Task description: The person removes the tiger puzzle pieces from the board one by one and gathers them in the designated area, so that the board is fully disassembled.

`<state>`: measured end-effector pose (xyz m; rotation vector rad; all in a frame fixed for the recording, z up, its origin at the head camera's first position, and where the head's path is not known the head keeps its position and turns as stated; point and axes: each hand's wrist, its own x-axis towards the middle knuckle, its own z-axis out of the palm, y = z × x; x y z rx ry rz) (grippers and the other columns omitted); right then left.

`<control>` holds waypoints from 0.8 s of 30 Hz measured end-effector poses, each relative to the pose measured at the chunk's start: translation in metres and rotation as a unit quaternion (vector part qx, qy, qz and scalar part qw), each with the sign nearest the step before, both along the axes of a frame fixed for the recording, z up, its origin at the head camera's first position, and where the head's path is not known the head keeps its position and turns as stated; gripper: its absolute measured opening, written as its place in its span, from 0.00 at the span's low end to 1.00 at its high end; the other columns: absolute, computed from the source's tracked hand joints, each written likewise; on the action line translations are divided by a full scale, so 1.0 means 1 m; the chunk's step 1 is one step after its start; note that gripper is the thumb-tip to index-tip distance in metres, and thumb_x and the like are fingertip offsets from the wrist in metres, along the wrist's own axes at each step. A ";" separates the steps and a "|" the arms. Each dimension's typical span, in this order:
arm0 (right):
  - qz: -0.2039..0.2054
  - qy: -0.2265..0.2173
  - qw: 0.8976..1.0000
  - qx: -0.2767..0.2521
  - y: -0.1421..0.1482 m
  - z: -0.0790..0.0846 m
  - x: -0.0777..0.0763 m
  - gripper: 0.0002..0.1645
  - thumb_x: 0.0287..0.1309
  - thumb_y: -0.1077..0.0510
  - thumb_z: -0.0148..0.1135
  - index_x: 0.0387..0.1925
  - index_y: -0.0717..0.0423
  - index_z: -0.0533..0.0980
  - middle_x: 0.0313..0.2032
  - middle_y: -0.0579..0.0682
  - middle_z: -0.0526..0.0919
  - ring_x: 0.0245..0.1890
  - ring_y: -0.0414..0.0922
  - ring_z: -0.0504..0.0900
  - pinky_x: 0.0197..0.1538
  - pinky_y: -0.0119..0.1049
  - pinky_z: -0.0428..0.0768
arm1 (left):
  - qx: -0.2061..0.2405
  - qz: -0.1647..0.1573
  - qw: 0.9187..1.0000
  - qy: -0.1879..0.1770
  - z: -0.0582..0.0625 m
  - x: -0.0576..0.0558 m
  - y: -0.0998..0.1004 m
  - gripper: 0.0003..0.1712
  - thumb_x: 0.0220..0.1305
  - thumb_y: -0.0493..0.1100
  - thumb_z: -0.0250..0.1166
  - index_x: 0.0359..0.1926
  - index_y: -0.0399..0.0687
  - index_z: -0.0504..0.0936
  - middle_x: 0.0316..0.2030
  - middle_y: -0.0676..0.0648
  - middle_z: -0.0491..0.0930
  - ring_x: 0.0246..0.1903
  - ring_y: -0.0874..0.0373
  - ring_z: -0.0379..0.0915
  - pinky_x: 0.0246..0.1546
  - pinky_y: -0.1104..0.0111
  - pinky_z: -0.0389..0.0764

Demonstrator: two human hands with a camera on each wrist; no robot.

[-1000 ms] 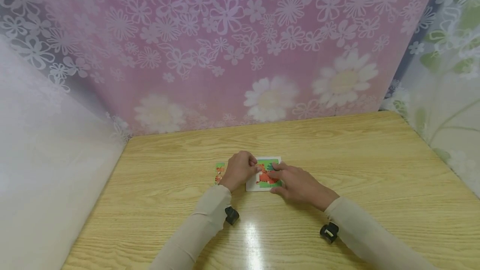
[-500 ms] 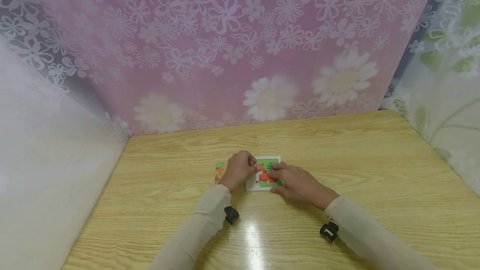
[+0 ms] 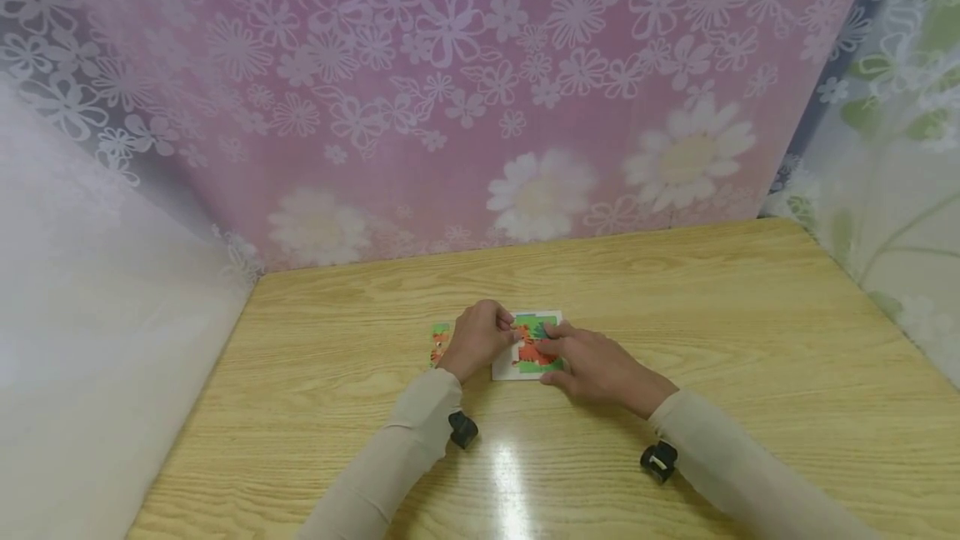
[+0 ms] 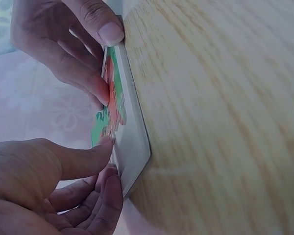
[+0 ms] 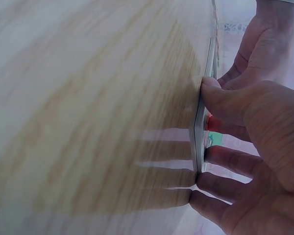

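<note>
A small jigsaw puzzle board [image 3: 504, 369] with a white border lies on the table, part-filled with green and orange tiger pieces [image 3: 536, 354]. Over its left part, my left hand [image 3: 480, 340] has its thumb tip against the edge of a puzzle piece [image 4: 98, 131], the other fingers curled close below in the left wrist view. My right hand [image 3: 596, 367] grips the board's right side, its thumb [image 5: 213, 83] at the near edge and fingertips on the picture and far edge. Left of the board, a strip of loose tiger pieces [image 3: 439, 340] lies partly behind my left hand.
The wooden table [image 3: 337, 440] has a flowered pink backdrop [image 3: 450, 107] at its far edge. A pale sheet [image 3: 90, 315] stands along the left and a leafy curtain [image 3: 900, 190] along the right. Black wrist cameras [image 3: 658, 462] sit on both sleeves.
The tiger pieces on the board have shifted slightly, up and to the left, inside the white border. Both hands stay almost where they were, and the loose pieces have not moved.
</note>
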<state>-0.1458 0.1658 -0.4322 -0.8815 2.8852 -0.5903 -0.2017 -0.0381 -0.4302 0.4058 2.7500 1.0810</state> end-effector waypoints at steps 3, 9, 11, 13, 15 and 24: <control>0.000 -0.003 1.000 0.001 0.001 -0.002 0.000 0.30 0.64 0.50 0.70 0.61 0.63 0.78 0.65 0.69 0.72 0.59 0.66 0.77 0.52 0.56 0.80 | -0.001 0.008 1.000 0.004 0.001 0.001 0.001 0.05 0.66 0.38 0.71 0.41 0.41 0.87 0.33 0.50 0.84 0.32 0.60 0.79 0.34 0.66 0.81; -0.001 -0.007 1.000 -0.001 0.001 -0.002 0.000 0.30 0.64 0.50 0.70 0.61 0.63 0.78 0.65 0.69 0.72 0.61 0.67 0.75 0.54 0.57 0.79 | 0.029 0.021 0.999 0.011 0.000 0.001 -0.001 0.03 0.68 0.38 0.68 0.38 0.43 0.88 0.32 0.50 0.84 0.30 0.59 0.78 0.31 0.66 0.80; 0.002 -0.005 1.000 -0.001 0.001 -0.003 -0.001 0.30 0.64 0.50 0.70 0.61 0.63 0.78 0.65 0.69 0.73 0.62 0.68 0.74 0.55 0.58 0.79 | 0.034 0.024 0.999 0.014 0.000 0.000 -0.003 0.04 0.68 0.39 0.68 0.38 0.44 0.88 0.32 0.51 0.84 0.30 0.59 0.78 0.31 0.66 0.80; 0.004 -0.003 1.000 -0.003 0.001 -0.003 -0.001 0.30 0.64 0.50 0.70 0.61 0.63 0.78 0.64 0.68 0.73 0.63 0.68 0.73 0.56 0.58 0.78 | 0.042 0.031 0.999 0.013 0.001 0.000 -0.006 0.04 0.69 0.39 0.68 0.38 0.45 0.88 0.33 0.51 0.83 0.31 0.59 0.77 0.31 0.66 0.80; 0.005 -0.001 1.000 -0.003 0.001 -0.004 -0.001 0.30 0.64 0.49 0.70 0.61 0.63 0.79 0.64 0.68 0.73 0.63 0.68 0.73 0.55 0.58 0.79 | 0.047 0.037 0.998 0.012 0.003 -0.001 -0.009 0.04 0.69 0.40 0.68 0.38 0.44 0.88 0.32 0.50 0.83 0.31 0.58 0.78 0.32 0.64 0.80; -0.001 -0.002 1.000 -0.009 0.002 -0.003 0.000 0.30 0.63 0.50 0.71 0.61 0.64 0.78 0.65 0.68 0.73 0.64 0.68 0.72 0.55 0.57 0.79 | 0.058 0.052 0.997 0.008 0.011 -0.005 -0.032 0.05 0.69 0.40 0.68 0.39 0.43 0.87 0.34 0.49 0.84 0.32 0.57 0.79 0.33 0.63 0.81</control>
